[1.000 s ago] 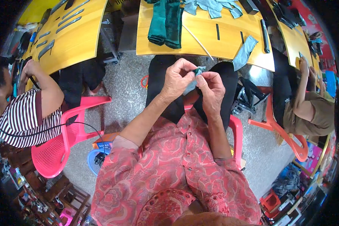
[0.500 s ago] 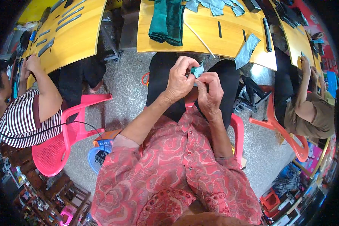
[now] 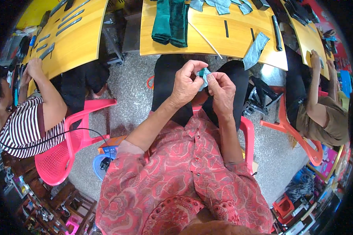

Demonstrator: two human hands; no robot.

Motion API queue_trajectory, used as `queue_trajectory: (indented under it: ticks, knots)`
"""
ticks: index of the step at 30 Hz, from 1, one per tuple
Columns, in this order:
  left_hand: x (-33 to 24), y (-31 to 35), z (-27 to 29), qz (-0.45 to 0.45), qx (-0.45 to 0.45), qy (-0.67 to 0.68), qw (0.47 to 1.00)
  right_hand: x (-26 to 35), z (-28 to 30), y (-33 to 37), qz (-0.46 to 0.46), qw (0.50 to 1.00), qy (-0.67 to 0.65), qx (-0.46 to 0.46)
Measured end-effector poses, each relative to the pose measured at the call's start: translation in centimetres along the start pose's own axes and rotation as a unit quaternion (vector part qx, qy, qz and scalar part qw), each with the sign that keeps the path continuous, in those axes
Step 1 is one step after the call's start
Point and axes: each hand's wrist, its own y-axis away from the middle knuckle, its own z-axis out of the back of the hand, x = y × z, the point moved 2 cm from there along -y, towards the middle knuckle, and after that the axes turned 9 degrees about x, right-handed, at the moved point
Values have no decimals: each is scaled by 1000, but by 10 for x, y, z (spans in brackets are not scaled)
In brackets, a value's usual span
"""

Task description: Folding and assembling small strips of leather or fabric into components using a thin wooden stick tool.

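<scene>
Left hand (image 3: 186,84) and right hand (image 3: 222,93) are pinching a small green-and-pale-blue fabric piece (image 3: 204,76), which is sitting between their fingertips. Looks to be behaving light, soft, limp; edges nearest each thumb are probably giving best grip.

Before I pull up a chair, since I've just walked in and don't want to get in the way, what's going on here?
A seated person pinches a small green and pale-blue piece of cloth between the left hand and right hand, above their lap. On the yellow table ahead lie folded dark green cloth, a thin stick and a pale-blue strip overhanging the near edge. Other people sit at tables on both sides.
</scene>
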Motion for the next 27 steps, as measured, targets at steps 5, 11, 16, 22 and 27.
queue_trajectory:
  ticks: [5,11,16,22,27]
  knots:
    - [-9,-3,1,-11,11,-104,995,-9,-4,2,73,982,152,-84]
    - [-8,-5,2,13,7,-53,998,6,-5,2,206,945,251,-48]
    - [-14,-9,7,40,46,73,995,16,-5,5,200,955,217,11]
    - [-5,-13,16,-1,155,-11,988,22,-10,8,256,934,245,40]
    - [-10,-6,6,28,83,123,989,21,-15,11,275,938,212,12]
